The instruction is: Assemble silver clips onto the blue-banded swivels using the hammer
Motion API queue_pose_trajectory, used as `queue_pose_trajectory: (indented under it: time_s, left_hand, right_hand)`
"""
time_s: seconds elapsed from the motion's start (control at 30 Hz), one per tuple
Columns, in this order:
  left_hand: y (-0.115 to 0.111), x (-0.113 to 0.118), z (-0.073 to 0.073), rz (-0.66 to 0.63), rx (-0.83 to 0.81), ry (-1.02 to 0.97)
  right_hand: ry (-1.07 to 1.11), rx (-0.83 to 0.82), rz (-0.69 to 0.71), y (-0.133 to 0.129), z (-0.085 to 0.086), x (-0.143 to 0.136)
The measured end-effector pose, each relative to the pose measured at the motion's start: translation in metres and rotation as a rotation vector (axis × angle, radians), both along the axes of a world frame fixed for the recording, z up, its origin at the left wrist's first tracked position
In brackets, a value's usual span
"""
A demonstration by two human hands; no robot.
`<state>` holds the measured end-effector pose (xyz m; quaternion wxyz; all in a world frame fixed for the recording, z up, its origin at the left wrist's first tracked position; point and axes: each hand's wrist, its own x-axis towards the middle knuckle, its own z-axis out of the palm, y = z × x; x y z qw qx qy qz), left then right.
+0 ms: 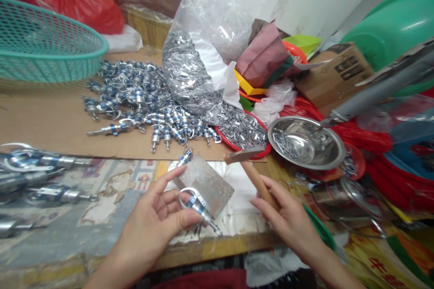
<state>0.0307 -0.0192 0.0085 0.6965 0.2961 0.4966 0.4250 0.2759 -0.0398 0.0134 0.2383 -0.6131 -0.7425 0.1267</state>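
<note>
My left hand point(162, 219) is closed on a small silver metal fitting point(200, 210) with blue bands and a curved pale strip, held tilted with its thin tip toward the lower right. Right behind it lies a flat grey metal block point(212, 185). My right hand point(285, 205) grips the wooden handle of a hammer point(259, 183), whose head is up above the block's right side. Another blue-banded fitting point(185, 157) lies just past the block, near my left fingertips. A large pile of similar fittings point(135, 90) covers the cardboard farther back.
A red tray point(242, 128) of small metal pieces sits beside a steel bowl point(307, 142). Behind it leans a clear bag point(193, 72) full of such pieces. A turquoise basket point(50, 40) stands at back left. More fittings point(44, 180) lie at left. A grey metal arm point(383, 83) reaches over the bowl.
</note>
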Motion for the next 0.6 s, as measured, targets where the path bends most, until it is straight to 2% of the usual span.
queue_pose_trajectory:
  time_s: [0.1, 0.2, 0.37, 0.5, 0.6]
  left_hand:
    - [0.0, 0.0, -0.001, 0.002, -0.001, 0.015]
    - [0.0, 0.0, -0.001, 0.005, 0.011, 0.023]
    - [0.0, -0.002, -0.001, -0.012, 0.013, -0.007]
    - [0.0, 0.001, -0.003, -0.015, 0.036, -0.007]
    - [0.0, 0.005, -0.003, -0.014, 0.039, -0.025]
  right_hand:
    - [-0.024, 0.115, 0.237, -0.016, 0.025, -0.011]
    - [-0.018, 0.195, 0.344, -0.027, 0.037, -0.018]
    - [-0.126, 0.085, 0.402, -0.031, 0.025, -0.022]
    - [-0.072, 0.162, 0.346, -0.036, 0.022, -0.023]
    - [-0.058, 0.017, 0.356, -0.032, 0.021, -0.025]
